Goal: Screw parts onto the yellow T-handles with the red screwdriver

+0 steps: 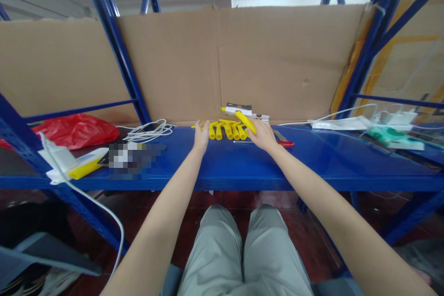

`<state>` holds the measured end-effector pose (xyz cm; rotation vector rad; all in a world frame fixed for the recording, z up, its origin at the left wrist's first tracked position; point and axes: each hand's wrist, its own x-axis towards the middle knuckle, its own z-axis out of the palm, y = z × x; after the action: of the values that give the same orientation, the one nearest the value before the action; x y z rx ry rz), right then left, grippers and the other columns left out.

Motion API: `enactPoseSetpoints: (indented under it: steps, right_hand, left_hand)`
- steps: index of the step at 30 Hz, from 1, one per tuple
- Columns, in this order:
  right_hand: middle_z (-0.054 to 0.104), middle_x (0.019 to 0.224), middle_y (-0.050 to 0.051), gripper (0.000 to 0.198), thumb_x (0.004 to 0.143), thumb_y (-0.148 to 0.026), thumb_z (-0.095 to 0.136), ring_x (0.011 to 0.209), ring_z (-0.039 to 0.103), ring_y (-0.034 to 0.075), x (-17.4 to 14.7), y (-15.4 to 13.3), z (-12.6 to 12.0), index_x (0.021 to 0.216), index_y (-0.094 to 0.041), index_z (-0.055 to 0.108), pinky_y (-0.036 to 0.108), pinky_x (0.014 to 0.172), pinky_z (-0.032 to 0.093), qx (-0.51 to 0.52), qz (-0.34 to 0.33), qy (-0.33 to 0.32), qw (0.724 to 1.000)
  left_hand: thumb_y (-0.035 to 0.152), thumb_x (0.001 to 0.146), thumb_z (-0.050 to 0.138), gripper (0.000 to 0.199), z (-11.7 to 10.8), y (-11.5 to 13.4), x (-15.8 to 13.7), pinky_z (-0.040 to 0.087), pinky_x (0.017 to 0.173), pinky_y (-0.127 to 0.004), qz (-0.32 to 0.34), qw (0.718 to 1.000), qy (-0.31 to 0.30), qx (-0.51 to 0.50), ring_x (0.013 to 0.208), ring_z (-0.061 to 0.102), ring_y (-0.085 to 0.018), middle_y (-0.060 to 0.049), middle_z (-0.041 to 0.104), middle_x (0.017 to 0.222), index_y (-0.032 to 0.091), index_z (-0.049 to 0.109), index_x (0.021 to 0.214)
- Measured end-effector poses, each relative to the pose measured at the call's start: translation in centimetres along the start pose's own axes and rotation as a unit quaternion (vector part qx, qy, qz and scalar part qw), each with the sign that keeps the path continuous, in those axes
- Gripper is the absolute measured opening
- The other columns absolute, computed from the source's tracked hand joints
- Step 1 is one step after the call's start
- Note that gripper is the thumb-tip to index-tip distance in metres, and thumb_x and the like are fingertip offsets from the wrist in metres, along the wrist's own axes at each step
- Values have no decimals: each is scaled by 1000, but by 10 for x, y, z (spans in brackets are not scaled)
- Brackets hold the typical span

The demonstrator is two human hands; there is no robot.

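On the blue metal shelf (249, 162), a red-handled tool (286, 144) lay just beside the right hand (262, 135), whose fingers were closed round a yellow tubular handle (245, 122). Its long axis slanted away and leftward from them. The left hand (201, 138) was nearer the left end of the row of at least 5 yellow tubes (228, 130); whether its raised fingers gripped anything could not be told. Beyond, the handle's join to a white, dark-topped block (238, 110) was unclear.
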<state>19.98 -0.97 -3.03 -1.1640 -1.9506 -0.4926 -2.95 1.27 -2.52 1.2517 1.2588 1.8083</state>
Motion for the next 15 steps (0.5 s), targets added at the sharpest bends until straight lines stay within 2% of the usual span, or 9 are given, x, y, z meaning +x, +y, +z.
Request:
enactPoseSetpoints:
  steps: [4, 7, 9, 13, 15]
  right_hand:
    - [61, 119, 14, 48, 89, -29, 40, 103, 58, 27, -10, -9, -1, 135, -18, 47, 43, 87, 46, 10, -77, -60, 995]
    - [62, 117, 14, 47, 90, -29, 41, 100, 60, 27, -11, -20, 3, 135, -18, 47, 42, 86, 47, -4, -99, -90, 991]
    - [62, 116, 15, 48, 90, -30, 41, 99, 60, 27, -10, -24, 4, 135, -16, 47, 42, 85, 47, -13, -101, -102, 990]
    - [62, 116, 16, 46, 91, -31, 39, 99, 61, 28, -9, -22, 4, 133, -13, 48, 43, 86, 47, -16, -89, -93, 992]
    - [62, 117, 17, 46, 91, -31, 39, 100, 61, 28, -9, -20, 3, 132, -13, 49, 44, 87, 47, -16, -76, -81, 994]
  left_hand:
    - [39, 84, 59, 34, 3, 1, -3, 51, 79, -31, -31, 996, -71, -34, 100, 65, -23, -12, 65, 111, 18, 56, 110]
    - [30, 80, 64, 18, 5, 2, -6, 52, 76, -30, -43, 991, -124, -34, 86, 68, -20, -10, 69, 93, 15, 59, 90]
    - [20, 77, 66, 17, 5, 3, -8, 52, 75, -30, -41, 990, -129, -40, 81, 69, -18, -8, 69, 88, 14, 58, 91]
    - [9, 74, 67, 41, 4, 5, -6, 53, 78, -29, -44, 988, -105, -105, 79, 69, -15, -6, 70, 89, 16, 51, 110]
    - [9, 73, 69, 36, 3, 6, -5, 53, 79, -28, -64, 983, -114, -130, 81, 69, -15, -7, 70, 89, 14, 54, 105]
